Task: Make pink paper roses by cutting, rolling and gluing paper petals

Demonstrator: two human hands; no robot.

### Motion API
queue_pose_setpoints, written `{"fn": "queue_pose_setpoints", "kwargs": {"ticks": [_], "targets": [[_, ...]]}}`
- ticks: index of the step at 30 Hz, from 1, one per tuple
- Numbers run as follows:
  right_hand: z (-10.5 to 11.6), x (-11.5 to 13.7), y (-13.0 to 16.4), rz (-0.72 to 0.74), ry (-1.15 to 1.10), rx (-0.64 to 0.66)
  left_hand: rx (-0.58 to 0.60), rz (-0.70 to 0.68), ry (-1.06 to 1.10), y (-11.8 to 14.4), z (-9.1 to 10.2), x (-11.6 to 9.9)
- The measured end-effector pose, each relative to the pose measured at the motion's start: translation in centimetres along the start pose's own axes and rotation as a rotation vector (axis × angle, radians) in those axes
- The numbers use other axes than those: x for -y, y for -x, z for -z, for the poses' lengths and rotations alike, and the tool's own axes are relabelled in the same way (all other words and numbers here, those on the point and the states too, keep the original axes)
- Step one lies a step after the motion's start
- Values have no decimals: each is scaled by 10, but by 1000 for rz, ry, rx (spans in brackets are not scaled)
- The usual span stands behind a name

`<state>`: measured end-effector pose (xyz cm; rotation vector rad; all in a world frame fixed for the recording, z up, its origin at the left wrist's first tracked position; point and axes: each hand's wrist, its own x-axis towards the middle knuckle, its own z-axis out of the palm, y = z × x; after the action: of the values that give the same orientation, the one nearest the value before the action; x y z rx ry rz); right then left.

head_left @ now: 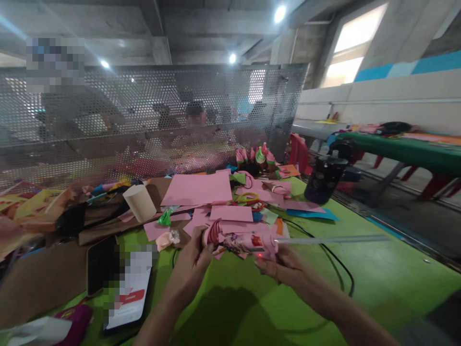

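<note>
My left hand point(192, 262) is closed, its thumb and fingers pinching a pink swirled foam piece point(215, 234) shaped like ice cream. My right hand point(290, 271) wraps round a pink hot glue gun point(262, 241), which has a small red light glowing on it. A long translucent glue stick point(334, 239) juts from the back of the gun to the right. The gun's front end points left at the swirl. Blur hides whether the nozzle touches it. Pink foam sheets point(196, 188) lie just beyond both hands, on the green table point(378, 274).
Several finished pink and green swirls point(260, 156) stand at the back. Yellow-handled scissors point(247, 197), a white roll point(139, 203), and a dark mug point(325, 178) are around the work area. Two phones, the nearer a lit phone point(131, 298), lie left. A black cable point(338, 259) crosses the right side. A perforated metal screen point(144, 120) rises behind.
</note>
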<state>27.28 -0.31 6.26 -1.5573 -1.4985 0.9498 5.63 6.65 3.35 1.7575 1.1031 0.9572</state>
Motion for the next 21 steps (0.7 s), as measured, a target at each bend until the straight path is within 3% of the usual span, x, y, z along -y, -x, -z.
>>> {"fn": "queue_pose_setpoints", "kwargs": {"ticks": [15, 21], "targets": [[2, -4, 1, -26, -2, 61, -6, 35, 70, 1, 0, -1], [12, -8, 1, -63, -30, 22, -39, 51, 100, 2, 0, -1]]}}
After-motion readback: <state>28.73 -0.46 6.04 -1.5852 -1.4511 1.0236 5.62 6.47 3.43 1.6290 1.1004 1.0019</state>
